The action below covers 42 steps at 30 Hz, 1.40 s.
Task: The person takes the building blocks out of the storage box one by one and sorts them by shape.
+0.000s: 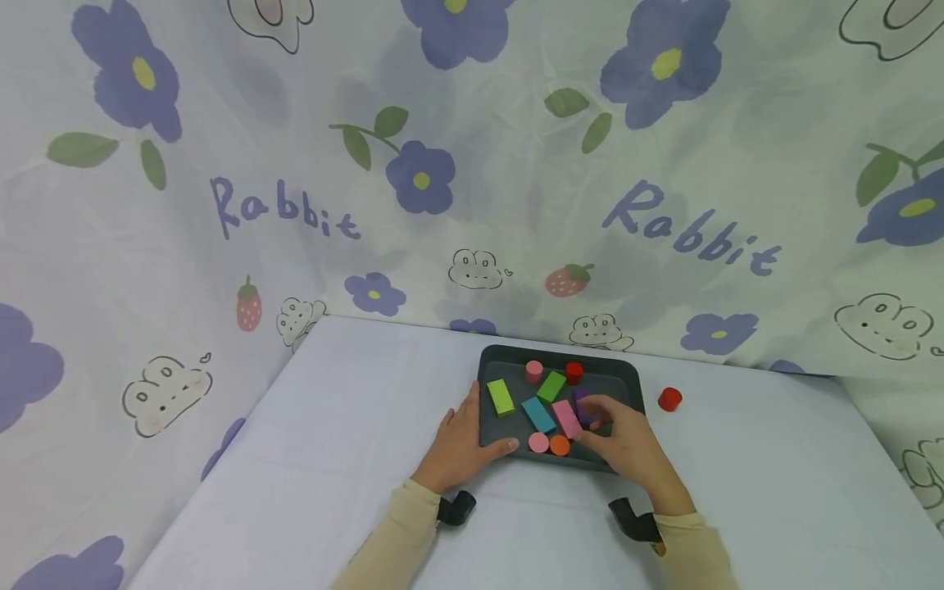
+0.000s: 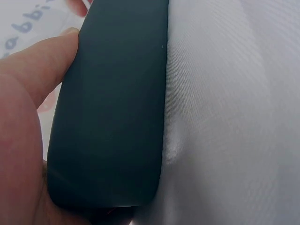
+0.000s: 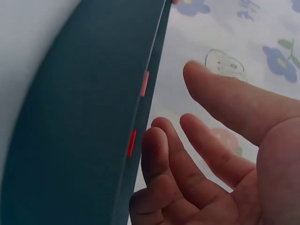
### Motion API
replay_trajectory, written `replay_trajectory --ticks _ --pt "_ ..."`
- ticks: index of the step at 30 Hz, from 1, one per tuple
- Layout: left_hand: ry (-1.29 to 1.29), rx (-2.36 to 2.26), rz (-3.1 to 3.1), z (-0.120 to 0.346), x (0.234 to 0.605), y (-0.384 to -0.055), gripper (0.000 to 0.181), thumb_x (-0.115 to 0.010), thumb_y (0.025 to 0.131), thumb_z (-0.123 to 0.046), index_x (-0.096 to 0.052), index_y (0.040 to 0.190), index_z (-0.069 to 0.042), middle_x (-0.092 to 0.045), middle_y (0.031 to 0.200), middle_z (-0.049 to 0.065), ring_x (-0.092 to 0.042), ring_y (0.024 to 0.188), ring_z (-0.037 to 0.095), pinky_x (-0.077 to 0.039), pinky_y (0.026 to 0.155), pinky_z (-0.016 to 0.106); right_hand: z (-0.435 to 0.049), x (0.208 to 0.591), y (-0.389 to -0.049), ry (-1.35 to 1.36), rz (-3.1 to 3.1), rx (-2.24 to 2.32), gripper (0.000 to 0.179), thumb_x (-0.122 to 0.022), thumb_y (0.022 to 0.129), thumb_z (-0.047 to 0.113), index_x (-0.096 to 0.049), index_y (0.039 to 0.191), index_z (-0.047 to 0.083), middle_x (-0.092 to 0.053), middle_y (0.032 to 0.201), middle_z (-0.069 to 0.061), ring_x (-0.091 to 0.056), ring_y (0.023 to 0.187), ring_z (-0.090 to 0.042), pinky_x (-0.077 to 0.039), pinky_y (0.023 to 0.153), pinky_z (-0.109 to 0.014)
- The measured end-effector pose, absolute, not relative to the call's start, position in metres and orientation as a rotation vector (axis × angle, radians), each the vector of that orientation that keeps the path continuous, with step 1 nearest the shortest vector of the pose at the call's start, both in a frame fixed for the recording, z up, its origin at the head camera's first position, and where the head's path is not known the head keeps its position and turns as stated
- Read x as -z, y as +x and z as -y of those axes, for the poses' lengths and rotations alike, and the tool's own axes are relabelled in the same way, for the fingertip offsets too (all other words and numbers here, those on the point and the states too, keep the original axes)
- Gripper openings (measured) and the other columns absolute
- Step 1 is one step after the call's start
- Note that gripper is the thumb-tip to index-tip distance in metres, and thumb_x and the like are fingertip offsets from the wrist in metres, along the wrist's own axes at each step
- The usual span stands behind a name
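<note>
A dark tray (image 1: 509, 354) bears flat oblong blocks: yellow-green (image 1: 501, 397), green (image 1: 551, 387), blue (image 1: 538, 415), pink (image 1: 567, 419) and purple (image 1: 579, 395). My left hand (image 1: 460, 442) holds the tray's near left corner, thumb over the front rim and fingers along the left side. Above the right part of the tray, my right hand (image 1: 625, 438) hovers close to the pink and purple blocks and partly hides the purple one. In the right wrist view its fingers are bent, the thumb stands apart, and nothing shows between them.
Inside the tray are also two pink cylinders (image 1: 534, 372), a red cylinder (image 1: 574, 373) and an orange cylinder (image 1: 560, 445). Another red cylinder (image 1: 669, 399) lies on the white table (image 1: 354, 459), right of the tray. A patterned curtain (image 1: 501, 164) rises behind the table.
</note>
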<state>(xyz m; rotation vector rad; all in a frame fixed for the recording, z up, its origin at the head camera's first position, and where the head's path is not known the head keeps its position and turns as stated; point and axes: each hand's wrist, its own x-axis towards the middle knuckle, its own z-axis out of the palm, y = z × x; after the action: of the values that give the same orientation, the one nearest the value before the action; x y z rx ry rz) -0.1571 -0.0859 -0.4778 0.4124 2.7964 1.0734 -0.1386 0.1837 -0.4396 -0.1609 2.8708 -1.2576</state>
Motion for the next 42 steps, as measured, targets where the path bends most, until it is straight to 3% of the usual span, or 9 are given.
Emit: replay_trajectory --ticks 6,16,24,31,37,42 --pt "0.421 -1.078 -2.801 0.086 0.478 -0.158 0.111 -0.067 0.089 -0.061 -0.010 0.159 0.004 -0.025 0.163 0.019 -0.030 0.148 0.034 -0.016 0.120 0.059 -0.175 0.442 -0.140 -0.185 -2.843 1.227 0.045 -0.081 0.084 0.008 -0.066 0.127 0.007 -0.069 0.111 -0.007 -0.061 0.096 -0.021 -0.057 0.080 -0.037" --pt "0.406 -1.059 -2.805 0.085 0.478 -0.158 0.111 -0.067 0.089 -0.061 -0.010 0.160 0.002 -0.024 0.164 0.017 -0.029 0.149 0.033 -0.015 0.121 0.058 -0.176 0.443 -0.147 -0.299 -2.755 1.194 0.042 -0.083 0.083 0.011 -0.070 0.123 0.010 -0.068 0.097 0.001 -0.059 0.092 -0.018 -0.054 0.078 -0.033" --pt "0.409 -1.041 -2.822 0.085 0.479 -0.159 0.110 -0.067 0.089 -0.060 -0.011 0.159 0.003 -0.025 0.163 0.018 -0.030 0.148 0.033 -0.016 0.121 0.057 -0.182 0.445 -0.152 -0.519 -2.641 1.127 0.036 -0.076 0.088 0.007 -0.070 0.124 0.007 -0.068 0.101 0.003 -0.057 0.089 -0.016 -0.053 0.075 -0.027" --pt "0.432 -1.071 -2.811 0.085 0.477 -0.158 0.110 -0.067 0.089 -0.059 -0.012 0.158 0.006 -0.025 0.163 0.021 -0.030 0.148 0.035 -0.018 0.119 0.059 -0.188 0.445 -0.155 -0.661 -2.586 1.049 0.030 -0.068 0.092 0.002 -0.073 0.121 0.011 -0.069 0.110 0.002 -0.058 0.093 -0.017 -0.053 0.079 -0.028" --pt "0.425 -1.058 -2.815 0.085 0.476 -0.158 0.109 -0.067 0.090 -0.058 -0.011 0.158 0.005 -0.025 0.163 0.020 -0.030 0.148 0.035 -0.017 0.120 0.059 -0.189 0.441 -0.159 -0.702 -2.547 1.049 0.037 -0.066 0.088 -0.009 -0.074 0.119 0.009 -0.067 0.101 0.002 -0.056 0.085 -0.016 -0.052 0.071 -0.026" --pt "0.412 -1.055 -2.812 0.085 0.477 -0.158 0.110 -0.067 0.089 -0.059 -0.011 0.159 0.004 -0.024 0.164 0.018 -0.030 0.148 0.034 -0.016 0.120 0.057 -0.186 0.438 -0.164 -0.727 -2.554 1.006 0.035 -0.074 0.084 -0.006 -0.075 0.116 0.010 -0.064 0.093 0.004 -0.055 0.080 -0.014 -0.050 0.067 -0.025"
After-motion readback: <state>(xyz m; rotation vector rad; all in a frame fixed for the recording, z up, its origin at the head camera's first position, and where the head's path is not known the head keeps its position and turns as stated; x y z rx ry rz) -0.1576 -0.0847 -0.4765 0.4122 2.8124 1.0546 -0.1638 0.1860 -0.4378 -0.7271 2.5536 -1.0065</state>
